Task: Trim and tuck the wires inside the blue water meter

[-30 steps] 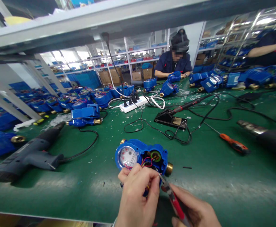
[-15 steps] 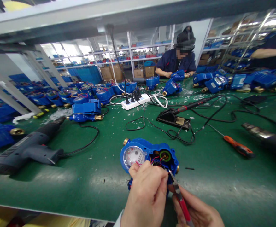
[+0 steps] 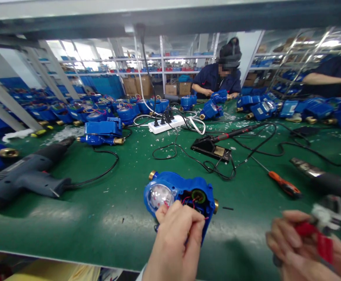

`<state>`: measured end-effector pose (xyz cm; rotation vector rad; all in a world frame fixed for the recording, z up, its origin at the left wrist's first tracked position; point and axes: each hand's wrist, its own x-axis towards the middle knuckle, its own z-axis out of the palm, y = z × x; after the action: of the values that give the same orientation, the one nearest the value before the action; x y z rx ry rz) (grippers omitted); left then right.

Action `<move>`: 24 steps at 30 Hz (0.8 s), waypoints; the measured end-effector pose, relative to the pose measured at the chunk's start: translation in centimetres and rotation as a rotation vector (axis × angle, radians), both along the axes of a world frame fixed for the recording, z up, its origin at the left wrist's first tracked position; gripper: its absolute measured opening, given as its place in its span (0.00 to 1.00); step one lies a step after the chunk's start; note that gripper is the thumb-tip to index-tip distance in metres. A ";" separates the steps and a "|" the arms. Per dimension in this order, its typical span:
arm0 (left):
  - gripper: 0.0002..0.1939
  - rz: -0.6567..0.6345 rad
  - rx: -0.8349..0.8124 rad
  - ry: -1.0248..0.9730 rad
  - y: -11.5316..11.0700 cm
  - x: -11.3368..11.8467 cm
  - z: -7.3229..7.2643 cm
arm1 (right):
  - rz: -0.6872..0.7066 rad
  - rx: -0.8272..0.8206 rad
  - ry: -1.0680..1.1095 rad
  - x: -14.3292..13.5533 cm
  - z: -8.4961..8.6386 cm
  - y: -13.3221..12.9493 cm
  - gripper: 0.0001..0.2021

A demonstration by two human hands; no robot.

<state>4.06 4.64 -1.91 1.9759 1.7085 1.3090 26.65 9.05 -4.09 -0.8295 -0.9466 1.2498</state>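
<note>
An open blue water meter (image 3: 179, 194) with a round dial and red and black wires lies on the green bench near the front edge. My left hand (image 3: 174, 242) rests on its near side, fingers pinching the wires. My right hand (image 3: 301, 246) is off to the right, blurred, gripping red-handled pliers (image 3: 319, 230) clear of the meter.
A grey heat gun (image 3: 24, 177) lies at left, another (image 3: 328, 181) at right. An orange screwdriver (image 3: 284, 186), a soldering iron on its stand (image 3: 214, 146), a power strip (image 3: 166, 125) and cables lie behind. Several blue meters (image 3: 103, 132) crowd the back. Two people work at the far side.
My right hand has pulled the pliers away from the meter and swung right. My left hand stays on the wires. The view has shifted slightly.
</note>
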 end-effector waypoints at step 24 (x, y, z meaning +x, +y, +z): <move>0.08 0.034 -0.084 -0.085 0.4 0.7 1.0 | 0.122 0.448 -1.185 -0.1 -1.5 1.0 0.20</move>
<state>4.71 5.04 -0.88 1.8268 1.7349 1.2907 26.60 10.04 -5.58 -1.1493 -2.1435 0.4933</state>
